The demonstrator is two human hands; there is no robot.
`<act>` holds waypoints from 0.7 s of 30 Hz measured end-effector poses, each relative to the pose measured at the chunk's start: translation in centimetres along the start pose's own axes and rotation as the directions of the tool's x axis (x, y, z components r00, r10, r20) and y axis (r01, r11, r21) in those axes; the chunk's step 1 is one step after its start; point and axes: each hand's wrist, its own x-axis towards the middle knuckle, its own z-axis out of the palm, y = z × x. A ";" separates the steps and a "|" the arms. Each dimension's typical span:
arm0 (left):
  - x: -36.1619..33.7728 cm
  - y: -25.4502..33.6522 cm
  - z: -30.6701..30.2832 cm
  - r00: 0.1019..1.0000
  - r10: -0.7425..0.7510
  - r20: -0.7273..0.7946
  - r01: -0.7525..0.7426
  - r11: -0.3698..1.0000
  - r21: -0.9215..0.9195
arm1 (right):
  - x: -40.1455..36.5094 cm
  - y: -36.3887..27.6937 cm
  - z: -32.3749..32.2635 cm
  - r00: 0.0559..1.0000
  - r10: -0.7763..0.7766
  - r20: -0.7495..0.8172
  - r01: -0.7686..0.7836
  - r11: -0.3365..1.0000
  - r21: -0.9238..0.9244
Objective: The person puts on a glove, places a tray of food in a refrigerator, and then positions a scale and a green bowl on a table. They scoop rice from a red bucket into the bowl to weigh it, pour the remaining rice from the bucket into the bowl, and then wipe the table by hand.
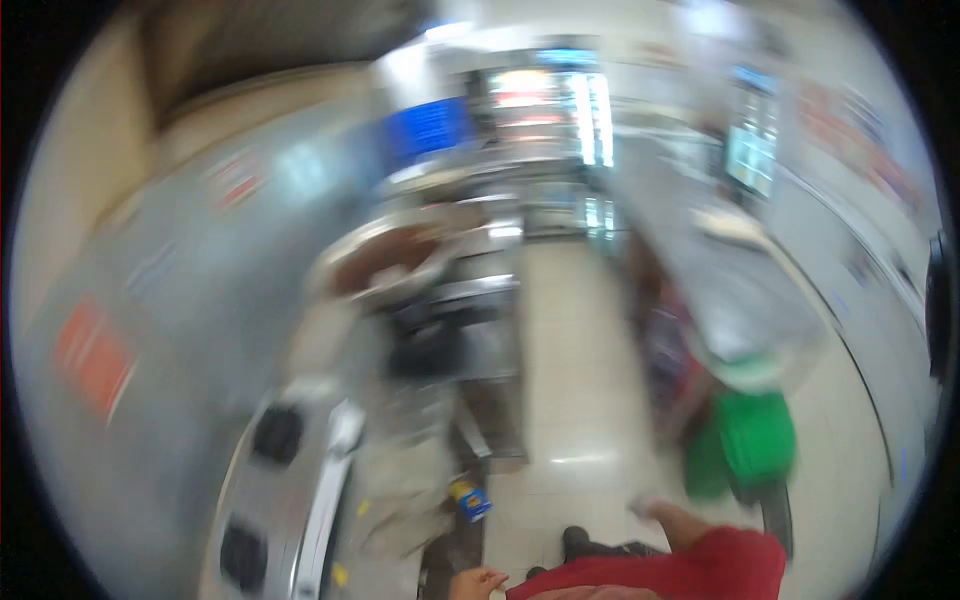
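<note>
My left hand [478, 583] is at the bottom edge, near the end of the counter. Its fingers show in part, loosely bent and apart, and I see nothing in them. Out over the floor, ahead of my red sleeve [735, 555], is my right hand [652, 508]. It is smeared by motion, so its fingers and any small thing in them do not show clearly. A small blue and yellow packet [470, 498] lies at the counter's edge, ahead of my left hand and apart from it.
A two-burner stove [285, 480] is at lower left. Further along stands a large pan of brown contents [390, 262]. Tiled floor [570, 340] runs between this counter and a metal table [720, 270]. A green bin [755, 437] stands by the table's near end; lit fridges [590, 120] are beyond.
</note>
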 end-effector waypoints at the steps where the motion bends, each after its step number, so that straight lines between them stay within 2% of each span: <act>1: -2.3 7.0 0.3 0.989 -0.143 -0.034 0.140 0.988 -0.072 | -5.9 -2.2 -4.6 0.996 0.093 0.017 -0.095 0.984 0.154; 2: -3.4 11.6 0.8 0.955 -0.285 -0.080 0.272 0.952 -0.143 | -8.6 -0.8 -1.7 0.984 0.180 0.008 -0.178 0.960 0.218; 3: -2.3 13.5 1.5 0.977 -0.214 0.021 0.215 0.977 -0.013 | -14.1 -1.6 -2.0 0.973 0.220 -0.065 -0.197 0.945 0.261; 4: -1.3 14.8 2.5 0.975 -0.198 0.104 0.199 0.980 0.005 | -19.2 -2.1 -2.8 0.960 0.242 -0.138 -0.197 0.939 0.281; 5: -0.2 15.6 3.3 0.967 -0.196 0.166 0.197 0.980 0.009 | -23.9 -2.9 -0.6 0.928 0.347 -0.135 -0.284 0.894 0.346; 6: 3.4 16.1 5.1 0.960 -0.212 0.181 0.212 0.977 0.019 | -24.3 -1.5 4.2 0.858 0.496 -0.136 -0.397 0.807 0.437; 7: 4.5 17.4 7.5 0.955 -0.208 0.211 0.215 0.977 -0.010 | -28.5 0.0 8.2 0.764 0.635 -0.118 -0.513 0.707 0.487; 8: 5.6 17.7 9.4 0.944 -0.220 0.245 0.239 0.970 -0.047 | -33.1 -0.4 12.7 0.687 0.724 0.070 -0.648 0.565 0.510; 9: 6.7 18.3 11.3 0.930 -0.246 0.272 0.278 0.957 -0.085 | -36.7 -0.9 22.6 0.594 0.760 0.263 -0.757 0.417 0.503; 10: 8.1 19.2 13.5 0.923 -0.239 0.301 0.266 0.962 -0.054 | -38.3 -1.4 31.0 0.435 0.817 0.378 -0.810 0.172 0.561; 11: 10.0 19.9 15.6 0.937 -0.070 0.343 0.020 0.989 0.148 | -45.6 -6.8 35.8 0.356 0.890 0.284 -0.875 0.211 0.437; 12: 12.8 20.0 17.3 0.907 0.089 0.411 -0.235 0.919 0.317 | -49.3 -8.5 37.5 0.226 0.857 0.463 -0.866 -0.041 0.499; 13: 25.7 15.2 21.8 0.838 -0.112 0.535 0.024 0.985 0.168 | -52.5 -12.1 39.6 0.285 0.830 0.479 -0.868 0.011 0.497; 14: 35.8 12.9 26.3 0.717 -0.306 0.626 0.318 0.943 0.096 | -56.7 -14.1 39.9 0.342 0.801 0.492 -0.868 0.068 0.493; 16: 25.8 23.5 32.8 0.788 -0.184 0.588 0.136 0.983 0.125 | -61.2 -18.2 43.0 0.451 0.779 0.436 -0.877 0.296 0.380; 17: 22.2 27.6 37.3 0.805 0.042 0.592 -0.178 0.969 0.173 | -63.2 -19.1 43.0 0.459 0.749 0.478 -0.873 0.282 0.398; 18: 19.4 29.9 40.9 0.750 0.256 0.609 -0.464 0.861 0.209 | -64.5 -18.9 42.6 0.449 0.730 0.516 -0.875 0.242 0.420; 20: 19.5 32.4 50.2 0.499 0.313 0.809 -0.756 0.614 0.229 | -66.4 -16.2 41.9 0.431 0.715 0.550 -0.874 0.181 0.451; 21: 17.3 34.9 53.5 0.418 0.259 0.871 -0.742 0.651 0.162 | -66.7 -13.8 41.9 0.422 0.713 0.560 -0.874 0.157 0.459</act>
